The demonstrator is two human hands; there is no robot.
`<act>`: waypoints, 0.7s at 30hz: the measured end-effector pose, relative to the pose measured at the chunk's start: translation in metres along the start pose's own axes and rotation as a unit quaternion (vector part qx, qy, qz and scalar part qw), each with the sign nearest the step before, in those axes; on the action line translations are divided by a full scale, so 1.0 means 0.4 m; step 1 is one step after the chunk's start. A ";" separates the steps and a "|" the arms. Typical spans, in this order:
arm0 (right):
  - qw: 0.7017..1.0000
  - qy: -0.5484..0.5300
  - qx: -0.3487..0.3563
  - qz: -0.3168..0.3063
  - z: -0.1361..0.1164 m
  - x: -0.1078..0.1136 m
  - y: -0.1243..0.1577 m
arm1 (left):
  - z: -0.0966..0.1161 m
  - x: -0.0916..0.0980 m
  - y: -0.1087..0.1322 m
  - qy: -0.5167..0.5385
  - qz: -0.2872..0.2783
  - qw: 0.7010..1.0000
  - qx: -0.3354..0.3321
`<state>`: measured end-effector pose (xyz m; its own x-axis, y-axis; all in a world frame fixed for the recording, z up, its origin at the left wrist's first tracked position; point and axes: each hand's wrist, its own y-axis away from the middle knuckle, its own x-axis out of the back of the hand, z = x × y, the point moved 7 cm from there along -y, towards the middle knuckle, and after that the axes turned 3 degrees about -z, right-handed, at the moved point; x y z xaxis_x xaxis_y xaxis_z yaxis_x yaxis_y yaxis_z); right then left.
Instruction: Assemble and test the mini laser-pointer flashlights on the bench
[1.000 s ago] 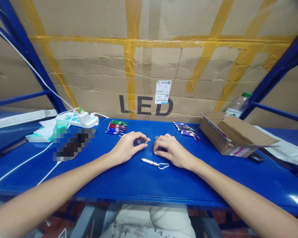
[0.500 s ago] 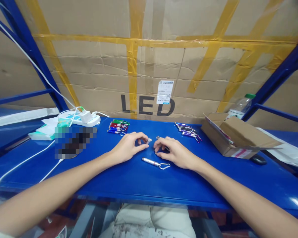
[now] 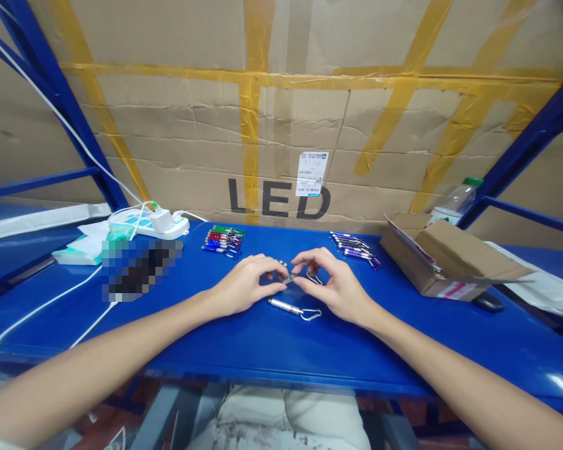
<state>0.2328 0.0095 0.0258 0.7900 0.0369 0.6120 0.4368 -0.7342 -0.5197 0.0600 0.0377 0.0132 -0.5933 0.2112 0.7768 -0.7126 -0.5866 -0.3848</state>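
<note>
My left hand (image 3: 246, 286) and my right hand (image 3: 332, 284) meet at the middle of the blue table (image 3: 263, 350), fingers pinched together on a small silver keychain flashlight (image 3: 291, 277) held between them, its clip by my right fingers. A second silver keychain flashlight (image 3: 291, 308) lies on the table just in front of my hands. A pile of coloured keychain flashlights (image 3: 223, 240) lies behind my left hand. A row of purple ones (image 3: 354, 247) lies behind my right hand.
An open cardboard box (image 3: 445, 261) sits at the right with a plastic bottle (image 3: 453, 201) behind it. A white power strip (image 3: 152, 224) with cables and a tissue pack (image 3: 82, 250) are at the left. A big cardboard wall marked LED (image 3: 281, 125) backs the table.
Both hands have closed in on each other and lifted slightly; the small silver flashlight that lay between them is now pinched by both.
</note>
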 end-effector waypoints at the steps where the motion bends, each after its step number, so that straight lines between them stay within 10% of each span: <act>1: 1.000 -0.001 0.004 -0.003 -0.003 -0.003 0.000 | 0.002 0.000 0.000 -0.002 0.002 1.000 -0.004; 14: 0.998 0.052 0.010 0.014 0.007 0.005 -0.002 | -0.007 0.008 -0.001 -0.010 0.013 1.000 -0.003; 21: 0.967 0.222 -0.005 -0.124 0.054 -0.038 0.003 | -0.040 0.014 -0.001 -0.025 0.034 0.999 0.028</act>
<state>0.2305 0.0227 0.0031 0.3987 -0.0803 0.9136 0.5834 -0.7464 -0.3202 0.0510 0.0517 0.0099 -0.6189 0.1301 0.7747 -0.6485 -0.6411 -0.4104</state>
